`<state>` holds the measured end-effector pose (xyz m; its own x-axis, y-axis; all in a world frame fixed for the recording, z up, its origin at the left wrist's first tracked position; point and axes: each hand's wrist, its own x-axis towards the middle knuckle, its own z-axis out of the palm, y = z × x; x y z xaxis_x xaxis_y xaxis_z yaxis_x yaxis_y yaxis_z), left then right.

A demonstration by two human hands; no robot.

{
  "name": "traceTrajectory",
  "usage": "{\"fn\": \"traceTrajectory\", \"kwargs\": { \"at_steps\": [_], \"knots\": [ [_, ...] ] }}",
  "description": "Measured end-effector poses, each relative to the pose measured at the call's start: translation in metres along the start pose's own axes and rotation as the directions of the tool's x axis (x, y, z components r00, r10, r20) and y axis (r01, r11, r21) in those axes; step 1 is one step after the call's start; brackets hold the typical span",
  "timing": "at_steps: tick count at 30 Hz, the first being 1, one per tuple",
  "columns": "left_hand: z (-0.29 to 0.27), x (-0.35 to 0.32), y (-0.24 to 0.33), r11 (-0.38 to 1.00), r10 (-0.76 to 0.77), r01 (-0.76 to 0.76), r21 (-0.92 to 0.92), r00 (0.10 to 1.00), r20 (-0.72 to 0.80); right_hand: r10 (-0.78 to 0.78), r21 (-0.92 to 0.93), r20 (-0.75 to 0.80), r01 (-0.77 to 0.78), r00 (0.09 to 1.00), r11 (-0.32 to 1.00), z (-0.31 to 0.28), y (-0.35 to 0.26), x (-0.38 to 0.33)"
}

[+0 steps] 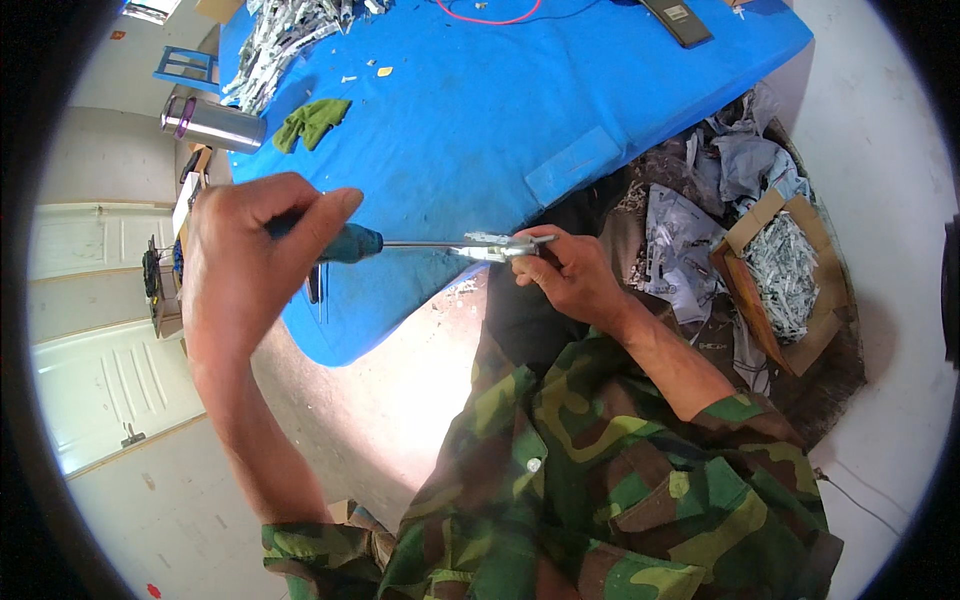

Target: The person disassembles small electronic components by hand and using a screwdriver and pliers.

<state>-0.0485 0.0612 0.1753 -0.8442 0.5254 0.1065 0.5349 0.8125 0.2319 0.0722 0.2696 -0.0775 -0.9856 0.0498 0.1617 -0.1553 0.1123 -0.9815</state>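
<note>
**Screwdriver tip on small metal part, both hands closed**

Left hand (250,260) fisted tight round the screwdriver (385,243): teal handle pokes out of the fist toward the right hand, bare shaft runs on level from there. Right hand (572,275) pinches a small silvery metal part (492,245) between thumb and fingers, narrow grip, part sticking out on the left-hand side of the fingertips. Shaft tip meets the part; can't tell whether it sits in a screw head.

Both grips are held in the air over the near edge of the blue table cover (470,120). Beyond the left fist on the cover: a green rag (312,122), a metal flask (213,124), and further off a heap of silvery metal pieces (285,40). Outboard of the right hand, lower down: a cardboard box (785,285) filled with similar silvery pieces, grey crumpled wrappings (700,220) just beside it. Camouflage jacket (600,480) below the right wrist
</note>
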Motion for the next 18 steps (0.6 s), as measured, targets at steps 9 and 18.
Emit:
{"fn": "traceTrajectory", "kwargs": {
  "at_steps": [9, 18],
  "knots": [
    [0.008, 0.045, -0.028, 0.99, -0.107, 0.118, -0.071, 0.983, 0.147, -0.096, -0.056, 0.062, 0.1, 0.993, 0.993, -0.005, 0.009, 0.003],
    [0.007, 0.019, -0.03, 0.978, -0.206, 0.206, -0.001, 0.975, 0.078, 0.165, 0.256, 0.023, -0.165, 0.986, 0.952, -0.003, 0.006, 0.005]
  ]
}}
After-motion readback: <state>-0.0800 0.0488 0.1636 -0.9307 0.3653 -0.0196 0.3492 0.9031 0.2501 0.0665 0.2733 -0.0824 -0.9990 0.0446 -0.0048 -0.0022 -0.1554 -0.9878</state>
